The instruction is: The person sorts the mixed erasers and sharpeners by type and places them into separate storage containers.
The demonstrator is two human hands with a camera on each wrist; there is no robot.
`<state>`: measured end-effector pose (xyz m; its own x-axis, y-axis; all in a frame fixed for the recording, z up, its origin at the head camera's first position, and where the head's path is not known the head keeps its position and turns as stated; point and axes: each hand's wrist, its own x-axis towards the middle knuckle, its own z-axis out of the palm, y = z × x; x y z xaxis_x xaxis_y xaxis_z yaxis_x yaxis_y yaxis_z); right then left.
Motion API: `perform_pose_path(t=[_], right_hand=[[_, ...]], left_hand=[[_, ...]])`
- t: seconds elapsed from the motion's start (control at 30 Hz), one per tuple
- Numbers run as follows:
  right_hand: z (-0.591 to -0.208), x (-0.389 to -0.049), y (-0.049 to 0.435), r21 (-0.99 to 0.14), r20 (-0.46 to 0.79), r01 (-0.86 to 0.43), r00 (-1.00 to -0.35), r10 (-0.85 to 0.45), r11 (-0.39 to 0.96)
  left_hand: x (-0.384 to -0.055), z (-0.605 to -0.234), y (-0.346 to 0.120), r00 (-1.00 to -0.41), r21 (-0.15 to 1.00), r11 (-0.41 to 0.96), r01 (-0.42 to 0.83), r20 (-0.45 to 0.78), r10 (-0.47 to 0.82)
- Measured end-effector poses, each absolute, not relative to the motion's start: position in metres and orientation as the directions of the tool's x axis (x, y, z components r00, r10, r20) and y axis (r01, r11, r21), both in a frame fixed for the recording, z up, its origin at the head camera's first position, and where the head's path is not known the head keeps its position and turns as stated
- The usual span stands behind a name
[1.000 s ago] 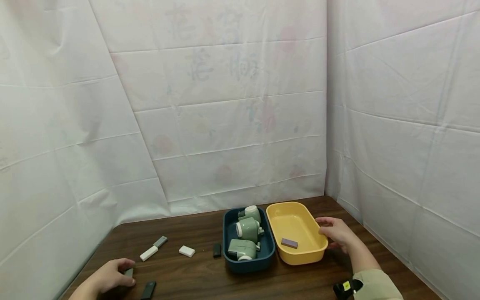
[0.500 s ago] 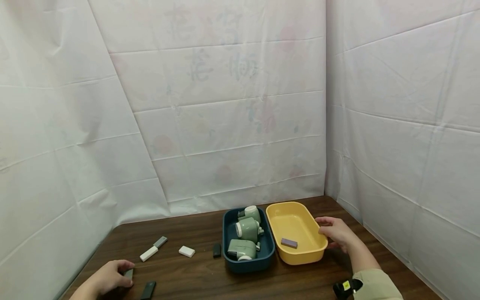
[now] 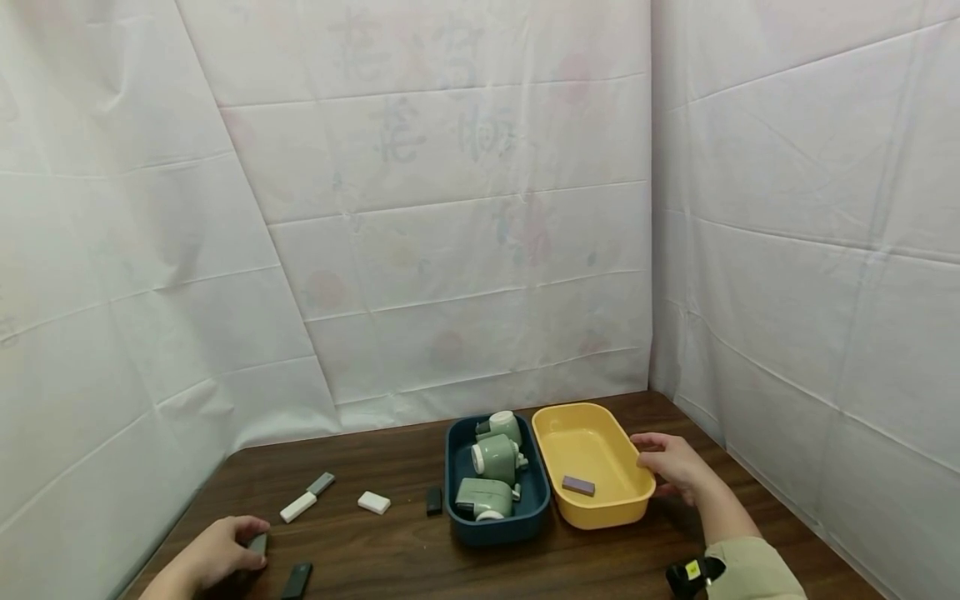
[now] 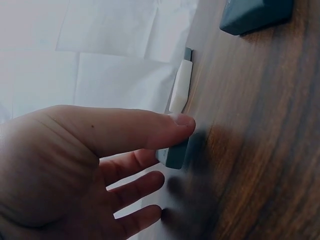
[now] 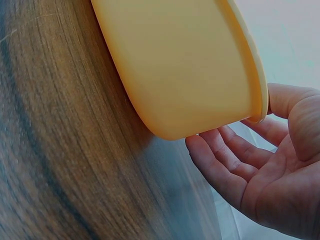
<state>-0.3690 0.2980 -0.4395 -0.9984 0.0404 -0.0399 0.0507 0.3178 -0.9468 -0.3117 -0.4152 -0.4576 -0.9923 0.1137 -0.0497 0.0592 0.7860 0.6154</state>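
Observation:
In the head view my left hand [image 3: 213, 552] is low on the left, just above the table. Its thumb and forefinger pinch a small grey-green block [image 4: 176, 155], while the other fingers are spread apart from it. My right hand [image 3: 678, 468] grips the near right corner of a yellow bin [image 3: 637, 510], its thumb by the rim and its fingers against the outer wall. Inside that bin lies one purple-grey block [image 3: 578, 486]. A dark green block [image 3: 297, 580] is beside the left hand.
A white block [image 3: 298, 507] touches a grey one [image 3: 321, 483]. Another white block [image 3: 373, 502] and a black block [image 3: 433, 501] lie farther right. Left of the yellow bin stands a blue bin [image 3: 501, 533] with light green rounded objects [image 3: 495, 458]. White sheets [image 3: 465, 250] surround the table.
The left hand shifts only very slightly around the grey-green block. My right hand and both bins stay in place.

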Motion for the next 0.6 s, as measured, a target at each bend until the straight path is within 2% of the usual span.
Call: perform_pose_path(t=[0.6], right_hand=[[-0.440, -0.370, 0.299, -0.944, -0.047, 0.058, -0.998, 0.040, 0.326]], left_hand=[[-0.310, -0.438, -0.399, -0.982, 0.553, 0.814, 0.179, 0.148, 0.116]])
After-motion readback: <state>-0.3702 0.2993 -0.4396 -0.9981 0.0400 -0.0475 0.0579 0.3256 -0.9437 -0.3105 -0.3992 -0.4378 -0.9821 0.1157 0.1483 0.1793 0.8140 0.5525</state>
